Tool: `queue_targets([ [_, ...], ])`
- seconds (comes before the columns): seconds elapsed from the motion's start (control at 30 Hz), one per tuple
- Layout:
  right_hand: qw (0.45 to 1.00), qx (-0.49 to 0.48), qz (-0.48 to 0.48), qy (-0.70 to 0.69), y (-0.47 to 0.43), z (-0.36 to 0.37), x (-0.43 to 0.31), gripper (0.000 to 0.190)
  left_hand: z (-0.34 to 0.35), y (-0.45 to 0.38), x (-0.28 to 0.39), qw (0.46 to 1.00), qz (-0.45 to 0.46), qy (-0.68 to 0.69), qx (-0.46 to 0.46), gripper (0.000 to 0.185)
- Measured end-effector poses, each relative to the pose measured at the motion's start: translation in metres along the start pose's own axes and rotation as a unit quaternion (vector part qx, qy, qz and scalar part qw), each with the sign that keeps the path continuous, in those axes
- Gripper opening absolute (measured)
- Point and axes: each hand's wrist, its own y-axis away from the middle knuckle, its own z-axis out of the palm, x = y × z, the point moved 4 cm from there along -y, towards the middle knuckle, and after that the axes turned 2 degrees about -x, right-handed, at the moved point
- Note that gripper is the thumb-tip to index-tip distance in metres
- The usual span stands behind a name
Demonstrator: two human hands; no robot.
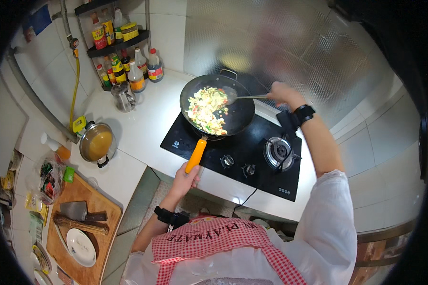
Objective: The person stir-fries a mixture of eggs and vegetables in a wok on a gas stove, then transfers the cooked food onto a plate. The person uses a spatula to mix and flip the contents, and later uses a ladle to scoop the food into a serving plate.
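Observation:
My left hand (186,181) grips the orange handle (196,156) of a dark wok (240,119), which sits over the left burner of a black gas hob. In my right hand (283,95) is the metal stem of a spatula (249,97). The spatula's blade rests inside the wok, at the right edge of the food. That food (207,108) is a pale yellow scrambled mix, seemingly egg, with bits of red and green. It lies mostly in the wok's left half.
The hob's right burner (280,152) is bare. Left of it stand a steel jug (123,97), bottles on a corner shelf (117,48) and a lidded pot (97,142). A cutting board (110,210) holds a cleaver (74,211), a bundled-twig brush (80,223) and a white plate (81,247).

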Motion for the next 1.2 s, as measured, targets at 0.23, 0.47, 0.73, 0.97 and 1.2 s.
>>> queue_targets([
  [0.23, 0.979, 0.188, -0.061, 0.044, -0.003, 0.039, 0.005, 0.03, -0.001, 0.0, 0.0, 1.0, 0.005, 0.0, 0.005, 0.043],
  [0.47, 0.964, 0.12, -0.217, -0.092, 0.023, 0.069, -0.006, 0.037, -0.001, -0.002, 0.001, 1.0, 0.005, -0.011, 0.016, 0.043],
  [0.73, 0.936, 0.228, -0.256, 0.083, 0.125, -0.017, 0.056, 0.04, -0.003, -0.001, -0.002, 1.0, -0.011, -0.006, 0.015, 0.037],
  [0.97, 0.964, 0.156, -0.18, 0.116, 0.142, -0.016, 0.005, 0.028, 0.0, 0.001, 0.0, 1.0, -0.009, 0.008, 0.015, 0.037],
  [1.2, 0.936, 0.307, -0.157, 0.067, 0.078, 0.047, -0.002, 0.028, -0.001, 0.002, 0.001, 1.0, -0.008, 0.017, 0.017, 0.036],
])
